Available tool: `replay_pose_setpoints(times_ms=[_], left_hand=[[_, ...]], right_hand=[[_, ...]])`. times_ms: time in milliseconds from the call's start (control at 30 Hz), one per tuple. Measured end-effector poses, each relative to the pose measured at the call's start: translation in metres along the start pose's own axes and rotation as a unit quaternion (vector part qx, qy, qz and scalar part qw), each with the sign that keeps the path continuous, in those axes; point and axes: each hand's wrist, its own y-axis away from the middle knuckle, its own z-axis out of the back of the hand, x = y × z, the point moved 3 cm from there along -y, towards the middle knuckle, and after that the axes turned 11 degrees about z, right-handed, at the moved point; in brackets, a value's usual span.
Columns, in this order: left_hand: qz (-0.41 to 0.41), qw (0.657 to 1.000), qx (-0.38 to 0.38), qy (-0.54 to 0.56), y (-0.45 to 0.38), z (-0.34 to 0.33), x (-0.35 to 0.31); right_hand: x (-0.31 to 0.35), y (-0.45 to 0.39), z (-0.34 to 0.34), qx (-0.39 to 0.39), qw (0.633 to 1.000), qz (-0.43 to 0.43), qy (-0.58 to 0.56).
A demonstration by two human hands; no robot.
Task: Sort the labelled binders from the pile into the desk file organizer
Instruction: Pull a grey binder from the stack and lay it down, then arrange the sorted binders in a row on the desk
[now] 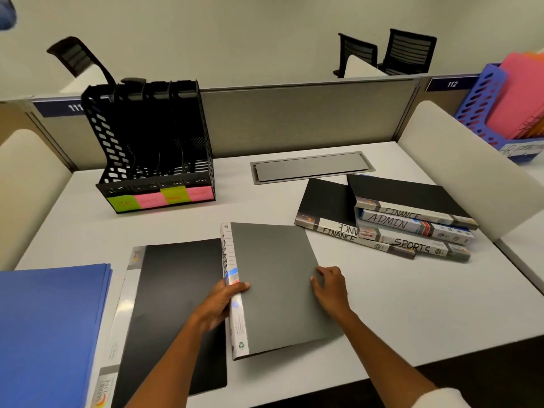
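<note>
A grey binder [276, 284] with a white labelled spine lies in front of me, tilted up off the desk. My left hand [222, 301] grips its spine, and my right hand [331, 285] holds its right edge. A black binder [173, 307] lies flat to its left. The pile [412, 228] at the right holds binders marked FINANCE, ADMIN and SPORTS, with another FINANCE binder [326, 210] beside it. The black desk file organizer [153, 151] stands at the back left, with green and pink sticky labels along its front; its slots look empty.
Blue folders [50, 328] lie at the near left. A grey cable hatch [312, 166] is set into the desk at the back. A blue tray [500, 113] with pink folders stands beyond the white divider [459, 166] at the right.
</note>
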Motion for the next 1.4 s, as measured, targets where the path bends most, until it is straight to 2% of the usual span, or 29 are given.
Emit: replay_pose_setpoints(times_ms=[167,400,633,833,933,1000,1167,1400], left_hand=[[-0.032,0.995,-0.025,-0.091,0.002,0.000,0.005],[-0.083,0.969,-0.097,-0.210,0.008,0.002,0.006],[-0.098,0.927,-0.136,-0.337,0.011,0.012,0.003],[-0.106,0.903,-0.176,-0.377,0.016,0.020,-0.005],[-0.168,0.871,-0.220,-0.405,0.021,0.021,-0.014],[-0.224,0.861,-0.246,-0.384,0.025,0.020,-0.021],[-0.289,0.871,-0.229,-0.324,0.034,-0.002,-0.037],[-0.283,0.907,-0.159,-0.269,0.030,-0.049,-0.038]], right_hand=[[-0.004,0.022,0.003,-0.025,0.999,-0.011,0.027],[-0.001,0.044,0.002,-0.047,0.997,-0.038,0.053],[0.006,0.056,0.002,-0.038,0.994,-0.049,0.095],[0.015,0.070,0.002,-0.014,0.994,-0.041,0.101],[0.020,0.079,0.007,-0.012,0.998,-0.030,0.053],[0.024,0.085,0.013,-0.040,0.998,-0.038,0.018],[0.023,0.101,0.026,-0.111,0.991,-0.067,-0.023],[0.000,0.116,0.047,-0.143,0.982,-0.119,-0.032]])
